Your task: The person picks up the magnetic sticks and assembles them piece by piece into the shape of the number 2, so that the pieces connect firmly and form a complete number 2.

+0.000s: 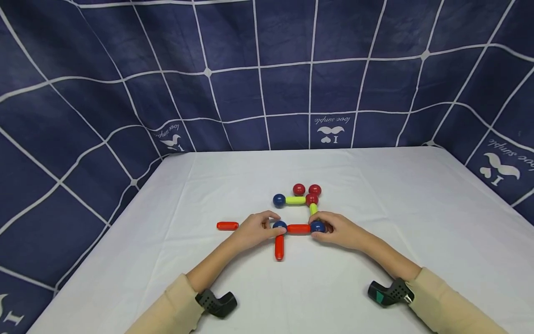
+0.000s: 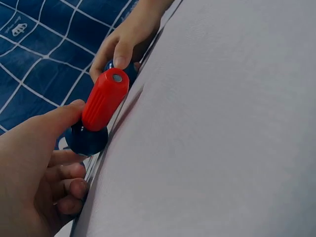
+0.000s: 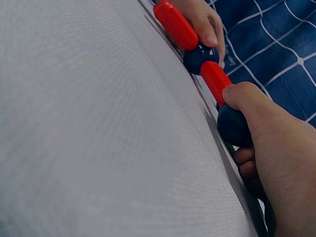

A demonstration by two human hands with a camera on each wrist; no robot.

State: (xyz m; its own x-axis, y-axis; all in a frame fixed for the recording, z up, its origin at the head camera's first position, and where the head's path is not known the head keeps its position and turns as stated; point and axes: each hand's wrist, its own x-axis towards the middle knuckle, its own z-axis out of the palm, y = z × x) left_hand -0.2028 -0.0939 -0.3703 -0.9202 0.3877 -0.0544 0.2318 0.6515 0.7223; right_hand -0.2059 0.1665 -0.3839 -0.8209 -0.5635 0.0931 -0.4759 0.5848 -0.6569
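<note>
So, navy drapes [image 1: 288, 90] border white cloth [image 1: 308, 292]; left grip [image 1: 252, 229], right grip [image 1: 343, 230] pinch blue balls [image 1: 318, 226].

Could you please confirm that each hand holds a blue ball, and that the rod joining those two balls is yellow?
Not quite: the joining rod is red, not yellow, as the head view shows. The left hand does hold one blue ball, and the right hand the other blue ball.

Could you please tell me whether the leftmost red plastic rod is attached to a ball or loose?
Loose: the leftmost red plastic rod lies on the white cloth, no ball at either end.
</note>
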